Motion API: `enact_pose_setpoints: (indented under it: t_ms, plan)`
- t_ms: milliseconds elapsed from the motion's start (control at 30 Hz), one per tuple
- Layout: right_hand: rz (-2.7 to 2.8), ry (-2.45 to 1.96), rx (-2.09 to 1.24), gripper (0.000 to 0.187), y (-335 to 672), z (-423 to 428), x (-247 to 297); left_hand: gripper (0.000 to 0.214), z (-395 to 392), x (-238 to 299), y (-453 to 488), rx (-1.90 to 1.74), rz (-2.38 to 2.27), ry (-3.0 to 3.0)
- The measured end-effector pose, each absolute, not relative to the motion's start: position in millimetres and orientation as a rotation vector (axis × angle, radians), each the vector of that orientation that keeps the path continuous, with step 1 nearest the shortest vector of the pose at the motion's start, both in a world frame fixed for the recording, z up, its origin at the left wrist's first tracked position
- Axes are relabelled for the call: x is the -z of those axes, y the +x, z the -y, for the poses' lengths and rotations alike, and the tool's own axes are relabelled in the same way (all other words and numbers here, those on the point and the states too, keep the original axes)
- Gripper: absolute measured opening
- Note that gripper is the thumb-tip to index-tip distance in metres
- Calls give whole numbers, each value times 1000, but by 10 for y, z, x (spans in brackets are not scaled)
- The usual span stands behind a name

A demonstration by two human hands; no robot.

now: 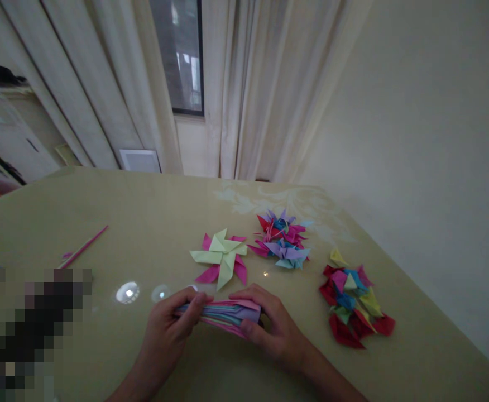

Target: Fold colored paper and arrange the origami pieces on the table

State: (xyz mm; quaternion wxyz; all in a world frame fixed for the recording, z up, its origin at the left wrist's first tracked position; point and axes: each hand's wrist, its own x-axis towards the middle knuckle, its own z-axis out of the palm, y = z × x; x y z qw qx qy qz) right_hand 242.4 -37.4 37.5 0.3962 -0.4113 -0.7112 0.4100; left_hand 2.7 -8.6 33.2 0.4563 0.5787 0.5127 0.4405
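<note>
A thick stack of coloured paper (pixel 228 312), with pink, blue and purple edges, is held between both hands over the near part of the table. My left hand (pixel 173 321) pinches its left end, thumb on top. Around its right end curl the fingers of my right hand (pixel 276 321), thumb at the near side. Just beyond the stack lies a paper pinwheel (pixel 223 254) in pale green and magenta. To its right sit folded paper pieces (pixel 284 240) in purple, pink, red and blue.
On the right of the table (pixel 144 223) lies a pile of folded paper shapes (pixel 349 304) in red, yellow, green and blue. A thin pink stick (pixel 85 244) rests at the left, near a pixelated dark area. Curtains (pixel 265 84) hang behind the table; a wall stands at right.
</note>
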Motion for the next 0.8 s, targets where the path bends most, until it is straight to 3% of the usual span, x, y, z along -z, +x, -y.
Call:
enact_pose_setpoints:
  t_ms: [433, 567, 800]
  plan:
    - [1772, -992, -1076, 52, 2380, 362, -375, 53, 95, -343, 16, -1108, -1291, 1534]
    - [1793, -1117, -1067, 44, 2360, 360, -365, 46, 108, -328, 12, -1116, -1244, 1675]
    - [1825, -1107, -1010, 56, 2379, 360, -359, 36, 103, -283, 12, -1185, -1181, 1883]
